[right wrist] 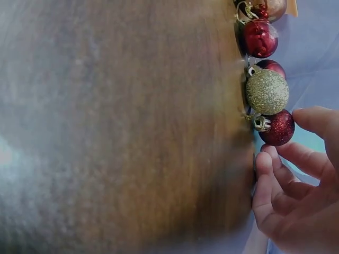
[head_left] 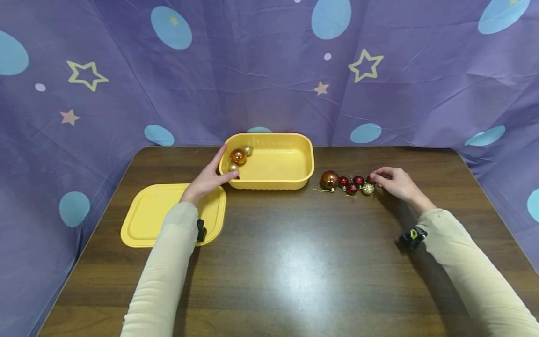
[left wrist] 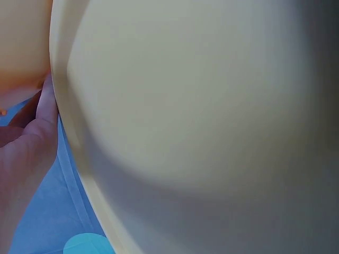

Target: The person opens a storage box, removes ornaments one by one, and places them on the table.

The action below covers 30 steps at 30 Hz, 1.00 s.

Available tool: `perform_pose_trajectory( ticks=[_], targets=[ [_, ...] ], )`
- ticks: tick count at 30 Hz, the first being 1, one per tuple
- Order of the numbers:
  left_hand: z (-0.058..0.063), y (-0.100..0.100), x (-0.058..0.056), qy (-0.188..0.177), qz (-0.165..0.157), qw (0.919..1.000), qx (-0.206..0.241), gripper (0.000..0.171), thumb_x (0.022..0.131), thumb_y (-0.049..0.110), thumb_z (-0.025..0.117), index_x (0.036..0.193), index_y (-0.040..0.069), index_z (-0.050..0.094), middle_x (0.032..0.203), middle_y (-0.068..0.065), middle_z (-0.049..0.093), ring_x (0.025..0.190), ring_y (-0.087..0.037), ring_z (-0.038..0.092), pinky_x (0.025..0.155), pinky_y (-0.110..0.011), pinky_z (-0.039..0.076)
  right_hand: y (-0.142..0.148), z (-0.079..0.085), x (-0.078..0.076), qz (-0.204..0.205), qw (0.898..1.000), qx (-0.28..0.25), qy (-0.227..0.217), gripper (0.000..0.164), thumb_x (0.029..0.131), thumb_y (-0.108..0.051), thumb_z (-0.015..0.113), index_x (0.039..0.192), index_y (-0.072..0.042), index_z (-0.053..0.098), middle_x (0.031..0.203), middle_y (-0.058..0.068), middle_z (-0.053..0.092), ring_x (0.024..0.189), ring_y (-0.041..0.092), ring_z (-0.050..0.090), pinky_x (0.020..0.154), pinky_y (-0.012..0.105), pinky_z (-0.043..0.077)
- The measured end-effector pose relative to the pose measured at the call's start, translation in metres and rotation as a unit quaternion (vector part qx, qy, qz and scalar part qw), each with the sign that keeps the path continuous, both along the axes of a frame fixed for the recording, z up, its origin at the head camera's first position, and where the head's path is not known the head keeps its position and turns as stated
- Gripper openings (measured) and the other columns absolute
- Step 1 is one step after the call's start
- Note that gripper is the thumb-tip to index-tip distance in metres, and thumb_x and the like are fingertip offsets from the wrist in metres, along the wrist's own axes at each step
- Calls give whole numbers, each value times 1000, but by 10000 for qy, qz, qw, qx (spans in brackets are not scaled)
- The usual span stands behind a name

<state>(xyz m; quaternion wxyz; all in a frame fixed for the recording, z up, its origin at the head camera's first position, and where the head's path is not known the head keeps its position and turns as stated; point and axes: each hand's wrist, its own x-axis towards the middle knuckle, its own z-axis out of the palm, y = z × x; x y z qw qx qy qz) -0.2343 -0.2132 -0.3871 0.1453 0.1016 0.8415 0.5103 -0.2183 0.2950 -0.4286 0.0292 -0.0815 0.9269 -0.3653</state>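
A yellow plastic container (head_left: 269, 185) stands at the back of the table, with an orange bauble (head_left: 238, 156) and two small gold baubles (head_left: 248, 150) at its left end. My left hand (head_left: 207, 180) holds its left near corner, thumb over the rim and fingers along the outer wall. To the right, my right hand (head_left: 396, 183) pinches a dark red glitter bauble (right wrist: 277, 128) between thumb and fingertips at the end of a row. Beside that lie a gold glitter bauble (right wrist: 267, 92), several small red baubles (head_left: 343, 180) and a larger copper bauble (head_left: 330, 179).
A flat yellow lid (head_left: 147, 217) lies on the left of the brown wooden table (head_left: 261, 271), partly under my left forearm. Behind the table hangs a purple curtain (head_left: 269, 70) with stars and ovals. The container's wall (left wrist: 185, 106) fills most of the left wrist view.
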Motion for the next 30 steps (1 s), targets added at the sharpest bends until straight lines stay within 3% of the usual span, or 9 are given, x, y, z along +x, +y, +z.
perform_pose_trajectory(
  ticks=[7,18,22,30],
  targets=[
    [3,1,1,-44,13,10000,-32,91,93,20,65,157,17,0,160,-15,1,144,-36,5,115,-50,8,1,-2,0,10,9998,215,38,36,99,-27,54,109,6,67,79,9,68,69,8,57,65,23,42],
    [4,1,2,-45,24,10000,-82,91,94,20,65,157,17,0,160,-16,1,143,-37,6,114,-51,8,4,0,3,-103,9995,-267,-127,37,101,-24,51,114,9,62,84,15,68,72,9,60,63,17,44],
    [4,2,3,-44,49,9999,-124,91,94,20,65,157,17,0,160,-16,2,143,-38,5,114,-52,7,5,5,5,-151,9978,-641,-109,37,101,-20,51,117,12,60,90,20,67,73,9,60,61,19,48],
    [5,3,3,-67,81,9998,-184,91,94,21,65,157,18,0,160,-17,2,143,-39,6,114,-53,7,-2,21,8,-157,9980,-589,166,35,101,-21,51,119,8,61,103,27,65,80,15,63,64,15,47]
  ],
)
